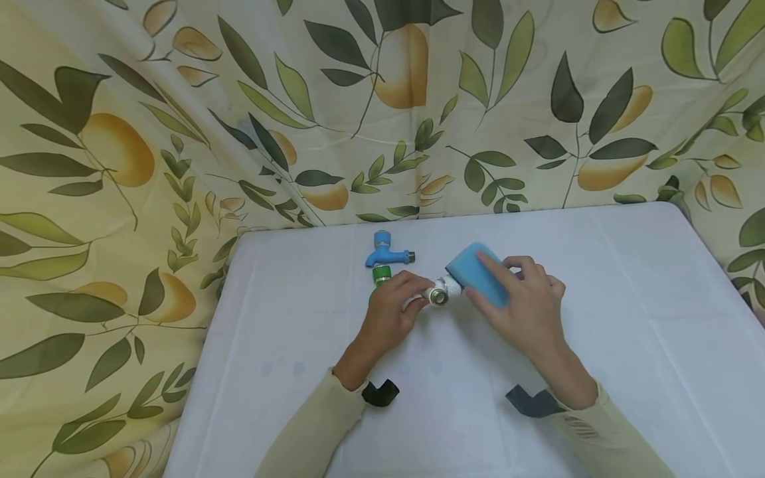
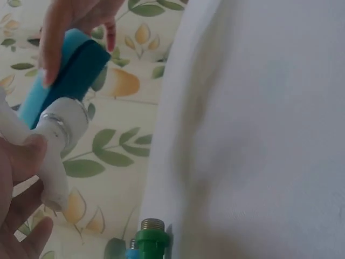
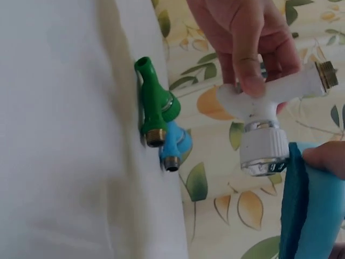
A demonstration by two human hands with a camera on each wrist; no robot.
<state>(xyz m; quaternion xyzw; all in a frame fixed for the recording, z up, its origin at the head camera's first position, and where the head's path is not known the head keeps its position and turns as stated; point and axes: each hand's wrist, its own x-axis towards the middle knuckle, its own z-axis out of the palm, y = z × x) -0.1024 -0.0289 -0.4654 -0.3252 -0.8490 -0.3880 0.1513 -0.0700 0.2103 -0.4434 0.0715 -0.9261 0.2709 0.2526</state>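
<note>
Over the table's far half, my left hand [image 1: 388,307] holds a white plastic tap [image 1: 443,292] between thumb and fingers. Its threaded metal end faces the head camera. In my right hand [image 1: 534,312] is a light blue sponge [image 1: 478,269] with a darker blue layer, gripped between thumb and fingers. One edge of the sponge [image 3: 308,202] meets the ribbed white knob of the tap [image 3: 264,150] in the right wrist view. The left wrist view shows the sponge's dark face [image 2: 81,75] right behind the tap's knob [image 2: 73,116].
Beyond my left hand, a blue tap [image 1: 385,255] and a green tap [image 1: 381,273] lie on the white-covered table [image 1: 287,372]. A curtain [image 1: 382,166] printed with leaves and fruit hangs behind the table's back edge and along the left.
</note>
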